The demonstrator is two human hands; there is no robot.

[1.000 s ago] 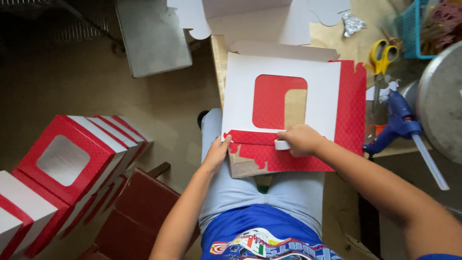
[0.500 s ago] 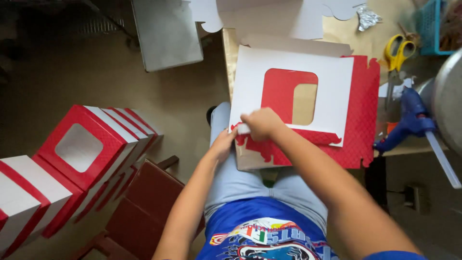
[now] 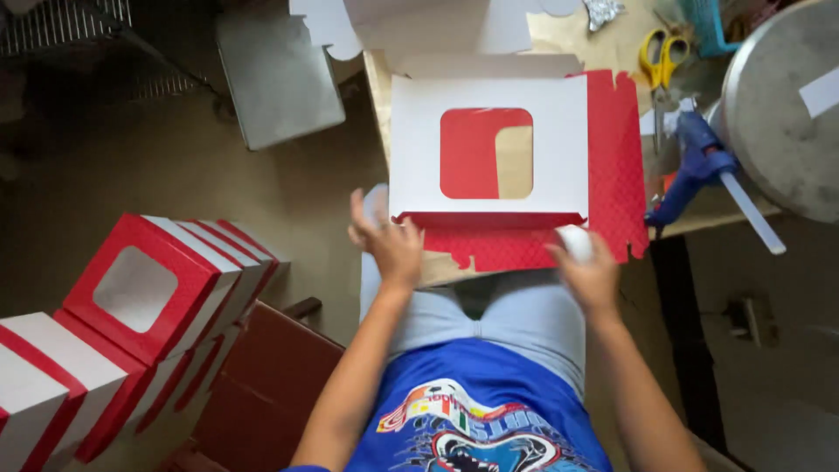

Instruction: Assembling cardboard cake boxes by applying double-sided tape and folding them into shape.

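A flat white cardboard box blank (image 3: pixel 419 149) with a square window and red patterned flaps (image 3: pixel 616 166) lies on a low wooden table (image 3: pixel 377 87) above my knees. My left hand (image 3: pixel 389 243) is at the blank's lower left corner, fingers spread, touching the red bottom flap (image 3: pixel 489 245). My right hand (image 3: pixel 590 271) rests at the flap's lower right end. It is closed around a small white object (image 3: pixel 574 239) pressed against the red edge; I cannot tell what it is.
Finished red-and-white window boxes (image 3: pixel 131 306) are stacked at the left over a dark red crate (image 3: pixel 262 376). A blue glue gun (image 3: pixel 695 166), yellow scissors (image 3: pixel 660 52) and a round metal lid (image 3: pixel 782 105) sit at the right. A grey sheet (image 3: pixel 275 74) lies on the floor.
My right hand slid with the white object from the flap's left end to its right end. My left hand lifted its fingers and spread them at the left corner.
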